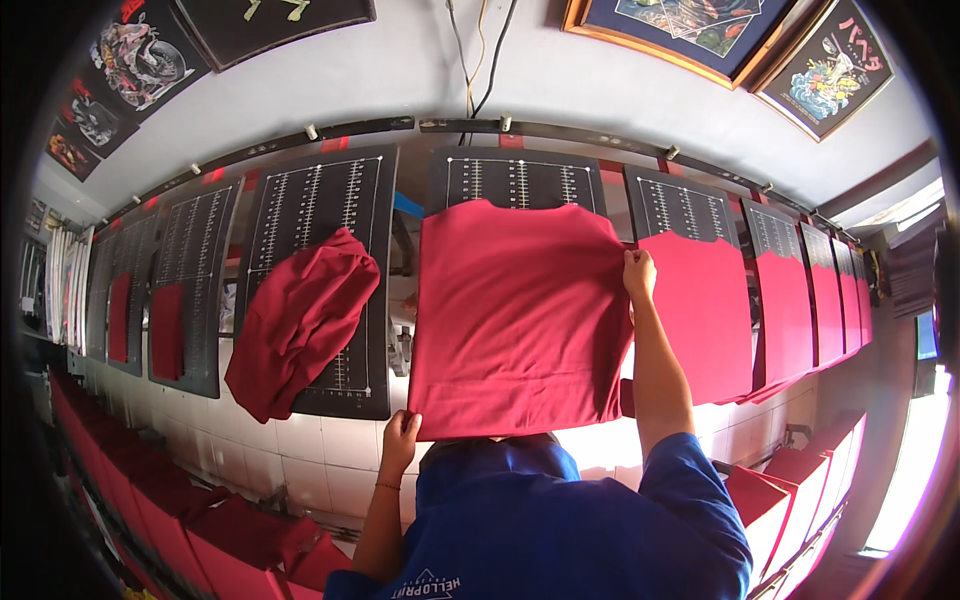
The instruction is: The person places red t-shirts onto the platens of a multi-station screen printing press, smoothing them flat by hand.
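A dark red fabric panel (pixel 515 310), cut like a shirt body, lies over the black printing board (pixel 520 175) in front of me, with soft wrinkles across its lower half. At its lower left corner my left hand (pixel 401 430) pinches the hem. My right hand (pixel 640 272) grips the upper right edge, close to the gap beside the neighbouring board. On the board to the left, a crumpled red cloth (pixel 305 325) rests at a slant. To the right, another red panel (pixel 695 315) lies flat and smooth on its board.
More boards (pixel 195 230) with grid marks and folded red pieces stand at the left. Further red-covered boards (pixel 785 310) run to the right. A dark metal rail (pixel 590 148) passes behind them. Red-covered boards (pixel 240 540) also line the lower left. Framed pictures (pixel 690 30) hang on the wall.
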Motion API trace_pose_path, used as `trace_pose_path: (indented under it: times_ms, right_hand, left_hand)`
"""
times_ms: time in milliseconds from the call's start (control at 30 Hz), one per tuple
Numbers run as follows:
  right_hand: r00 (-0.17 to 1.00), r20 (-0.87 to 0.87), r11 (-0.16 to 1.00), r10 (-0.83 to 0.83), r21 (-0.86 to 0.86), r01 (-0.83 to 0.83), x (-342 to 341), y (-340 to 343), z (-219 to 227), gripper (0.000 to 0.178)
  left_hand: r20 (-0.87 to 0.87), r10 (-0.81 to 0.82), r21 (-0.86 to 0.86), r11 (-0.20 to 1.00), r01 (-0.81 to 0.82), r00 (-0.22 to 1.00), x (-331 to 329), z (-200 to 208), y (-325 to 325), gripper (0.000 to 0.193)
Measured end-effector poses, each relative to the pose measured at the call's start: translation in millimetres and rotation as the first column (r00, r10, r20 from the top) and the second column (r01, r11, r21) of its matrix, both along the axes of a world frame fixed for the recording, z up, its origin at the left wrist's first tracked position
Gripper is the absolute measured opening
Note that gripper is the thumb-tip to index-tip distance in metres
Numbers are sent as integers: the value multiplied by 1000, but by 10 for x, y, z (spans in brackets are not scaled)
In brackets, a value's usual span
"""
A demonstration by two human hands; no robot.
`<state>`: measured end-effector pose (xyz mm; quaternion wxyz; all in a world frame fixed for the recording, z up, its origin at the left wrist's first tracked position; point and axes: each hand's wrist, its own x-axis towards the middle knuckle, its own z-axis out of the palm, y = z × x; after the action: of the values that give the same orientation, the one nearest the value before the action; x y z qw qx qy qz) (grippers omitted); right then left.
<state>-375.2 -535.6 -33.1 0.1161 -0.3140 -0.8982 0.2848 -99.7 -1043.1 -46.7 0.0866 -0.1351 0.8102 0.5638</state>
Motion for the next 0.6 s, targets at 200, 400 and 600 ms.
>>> trace_pose_path:
  times_ms: [200, 400, 600]
  right_hand:
    - [976, -133, 985, 169, -4, -171, 836, -194, -36, 41]
    - [963, 222, 978, 153, 104, -179, 2496, -812, 230, 36]
    - [991, -61, 946, -119, -312, 94, 2654, -619, 74, 23]
  left_hand:
    - [71, 39, -38, 999, -36, 997, 36, 221, -50, 24]
    - [66, 93, 53, 994, -97, 993, 84, 62, -129, 22]
    - [33, 170, -144, 976, -163, 985, 129, 239, -1, 21]
